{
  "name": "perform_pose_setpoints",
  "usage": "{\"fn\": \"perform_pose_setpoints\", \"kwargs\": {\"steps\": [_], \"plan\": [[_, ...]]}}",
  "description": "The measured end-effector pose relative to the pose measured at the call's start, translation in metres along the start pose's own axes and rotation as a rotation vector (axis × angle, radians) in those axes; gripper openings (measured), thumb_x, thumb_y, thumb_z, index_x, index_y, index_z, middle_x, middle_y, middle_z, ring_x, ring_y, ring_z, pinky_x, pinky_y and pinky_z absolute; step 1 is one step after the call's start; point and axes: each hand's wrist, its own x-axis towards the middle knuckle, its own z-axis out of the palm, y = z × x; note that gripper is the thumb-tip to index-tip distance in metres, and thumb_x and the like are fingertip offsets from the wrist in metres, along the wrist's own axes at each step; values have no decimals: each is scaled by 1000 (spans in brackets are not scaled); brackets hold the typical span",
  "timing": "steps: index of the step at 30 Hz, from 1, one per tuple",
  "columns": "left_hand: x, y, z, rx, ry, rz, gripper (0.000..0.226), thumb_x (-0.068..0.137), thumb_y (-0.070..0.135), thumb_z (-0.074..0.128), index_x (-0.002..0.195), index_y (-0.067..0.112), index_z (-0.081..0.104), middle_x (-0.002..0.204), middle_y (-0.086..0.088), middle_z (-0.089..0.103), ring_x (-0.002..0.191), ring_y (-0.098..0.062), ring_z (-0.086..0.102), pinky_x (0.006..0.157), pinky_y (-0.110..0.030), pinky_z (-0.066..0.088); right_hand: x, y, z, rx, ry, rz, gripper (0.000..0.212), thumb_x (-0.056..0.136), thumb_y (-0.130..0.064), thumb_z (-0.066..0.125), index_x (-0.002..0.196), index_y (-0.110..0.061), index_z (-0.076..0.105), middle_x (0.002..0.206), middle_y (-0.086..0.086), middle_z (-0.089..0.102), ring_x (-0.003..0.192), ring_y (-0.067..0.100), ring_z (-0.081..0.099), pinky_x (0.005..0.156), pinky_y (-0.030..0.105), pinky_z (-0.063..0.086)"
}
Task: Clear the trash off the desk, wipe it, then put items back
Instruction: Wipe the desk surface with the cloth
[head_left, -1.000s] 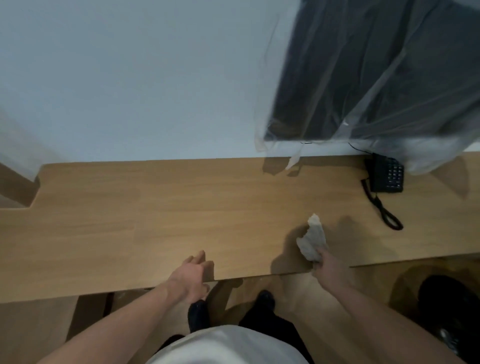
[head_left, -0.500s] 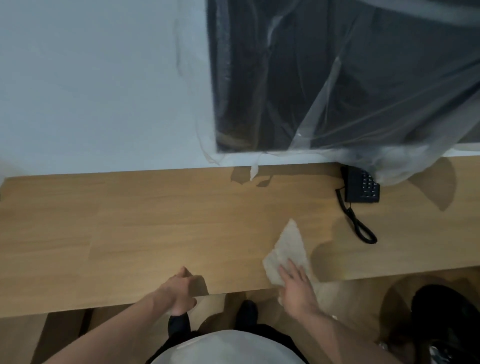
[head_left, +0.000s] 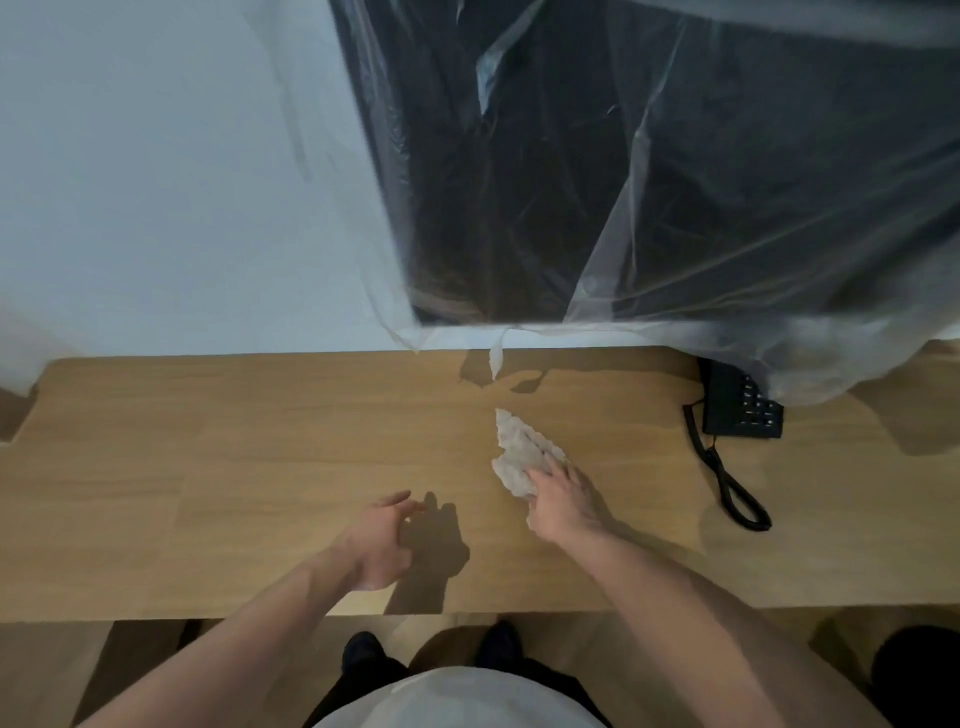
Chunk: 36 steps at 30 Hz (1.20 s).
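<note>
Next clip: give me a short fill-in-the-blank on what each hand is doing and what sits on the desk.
1. The right hand presses a crumpled white ____ onto the desk.
2. The left hand holds ____.
3. The black telephone lies to the ____ of the right hand.
4. The dark screen on the wall is covered in clear ____.

Missing words: cloth; nothing; right; plastic
</note>
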Motion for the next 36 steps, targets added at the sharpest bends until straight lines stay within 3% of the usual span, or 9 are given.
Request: {"fn": "perform_pose_setpoints", "kwargs": {"steps": [4, 7, 9, 14, 18, 22, 26, 30, 36], "plan": [[-2, -4, -3, -9, 13, -42, 63, 97, 30, 65, 155, 27, 42, 170, 2, 23, 153, -24, 32, 121, -36, 33, -24, -36, 35, -56, -148, -209, 61, 101, -9, 46, 157, -33, 40, 171, -5, 14, 157, 33, 12, 126, 52, 18], [-2, -10, -3, -12, 5, -62, 63, 96, 30, 64, 155, 29, 42, 171, 1, 21, 153, -23, 33, 119, -35, 35, -49, -44, 48, -63, -234, -434, 51, 99, -19, 57, 149, -27, 53, 162, -2, 37, 150, 25, 29, 124, 47, 24], [-1, -12, -5, -10, 12, -69, 63, 96, 28, 63, 155, 29, 42, 171, 1, 22, 151, -23, 35, 117, -34, 37, -59, -35, 48, 13, -285, -462, 47, 95, -17, 60, 141, -25, 60, 149, -4, 52, 140, 21, 42, 119, 41, 33], [2, -8, -10, -27, 75, -31, 61, 96, 41, 63, 153, 35, 44, 170, 7, 24, 144, -22, 46, 113, -34, 45, -50, 33, 18, 131, -71, -229, 52, 95, -18, 59, 146, -29, 55, 153, -12, 48, 143, 12, 40, 116, 28, 33], [-1, 3, -13, -18, 117, 31, 60, 93, 44, 62, 150, 42, 44, 169, 15, 25, 134, -18, 55, 103, -35, 52, -15, 103, -25, -1, 152, -55, 58, 99, -31, 57, 154, -38, 42, 162, -11, 40, 148, 15, 37, 120, 39, 36], [-3, 23, -16, -3, 124, 82, 61, 95, 37, 64, 152, 40, 44, 169, 13, 25, 142, -21, 47, 113, -36, 45, 5, 143, -63, -83, 118, 159, 76, 95, -36, 62, 161, -38, 24, 170, 1, 19, 156, 30, 20, 124, 55, 23], [-3, 46, -14, -13, 101, 125, 64, 95, 30, 65, 154, 36, 42, 170, 9, 24, 152, -23, 34, 121, -39, 35, -10, 126, -54, -33, 64, 258, 75, 91, -32, 66, 158, -29, 32, 167, 3, 21, 153, 30, 21, 121, 49, 31], [-4, 67, -8, -18, 76, 177, 65, 96, 28, 64, 156, 33, 40, 170, 6, 23, 156, -24, 24, 123, -39, 27, -22, 121, -37, -18, -66, 258, 86, 93, -24, 65, 164, -31, 17, 171, 1, 4, 158, 28, 3, 123, 45, 28], [-17, 71, -3, 29, 59, 232, 65, 96, 28, 64, 156, 32, 40, 171, 6, 20, 156, -26, 24, 123, -41, 28, -16, 136, -62, 54, 2, 298, 86, 94, -22, 61, 164, -32, 13, 172, -4, -9, 159, 29, -10, 126, 52, 24]]}}
